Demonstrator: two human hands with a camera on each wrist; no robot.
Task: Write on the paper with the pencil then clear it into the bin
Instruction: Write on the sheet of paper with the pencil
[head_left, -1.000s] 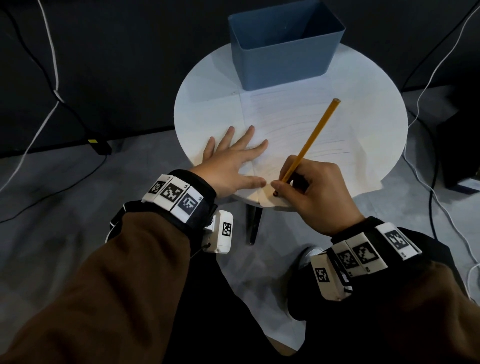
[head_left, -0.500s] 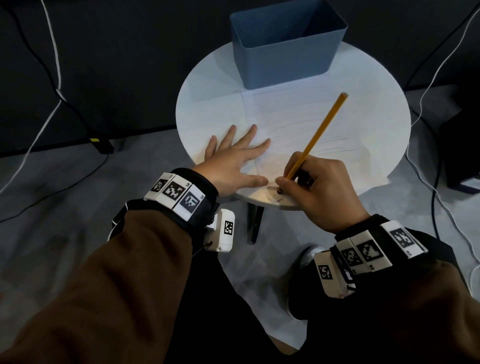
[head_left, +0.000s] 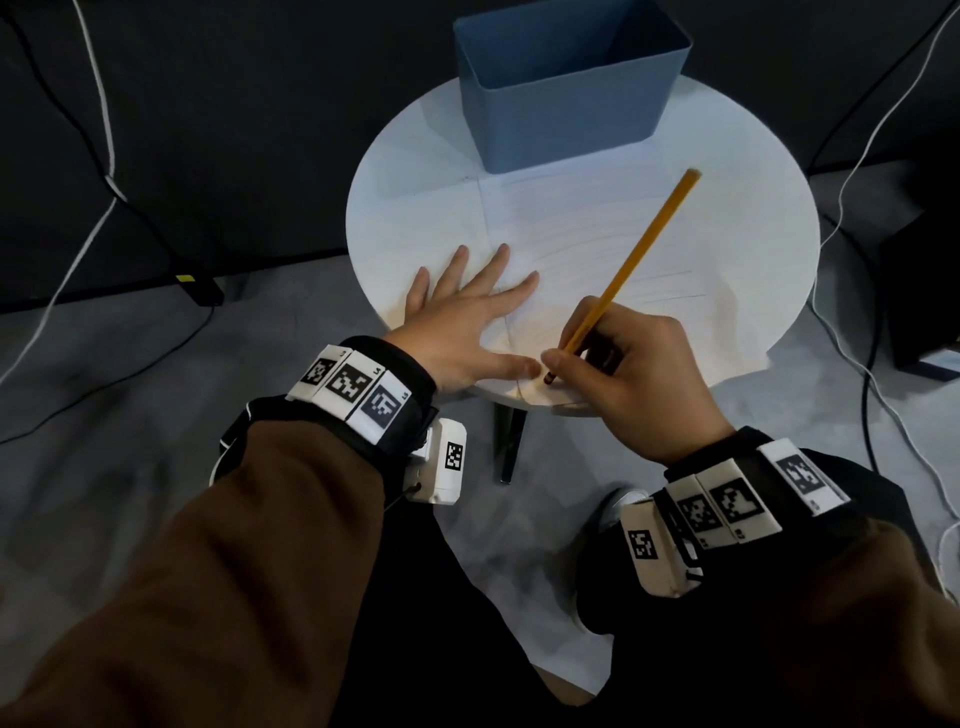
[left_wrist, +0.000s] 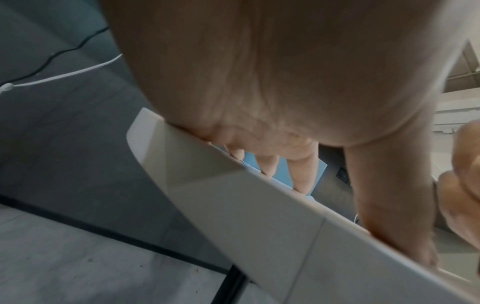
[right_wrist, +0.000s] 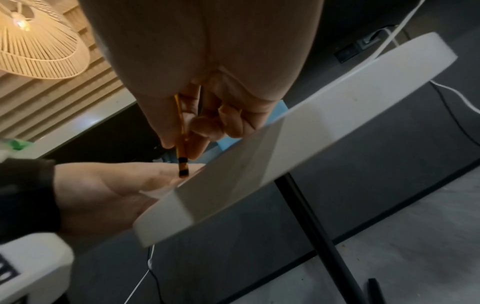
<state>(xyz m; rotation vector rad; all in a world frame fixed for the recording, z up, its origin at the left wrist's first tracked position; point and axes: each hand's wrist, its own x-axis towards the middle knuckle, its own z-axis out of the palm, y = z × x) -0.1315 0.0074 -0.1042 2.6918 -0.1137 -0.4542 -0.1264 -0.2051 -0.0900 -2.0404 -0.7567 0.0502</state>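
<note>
white lined paper (head_left: 597, 244) lies before a blue plastic bin (head_left: 566, 98) — left hand (head_left: 467, 327) pressed flat on it, right hand (head_left: 639, 384) gripping a yellow pencil (head_left: 631, 265), dark lower end touching the sheet.

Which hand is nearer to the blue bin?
Left. The left hand lies flat on the paper, fingertips pointing toward the blue bin; the right hand grips the pencil at the table's near edge.

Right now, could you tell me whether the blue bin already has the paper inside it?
No, the paper lies flat on the table before the bin.
</note>
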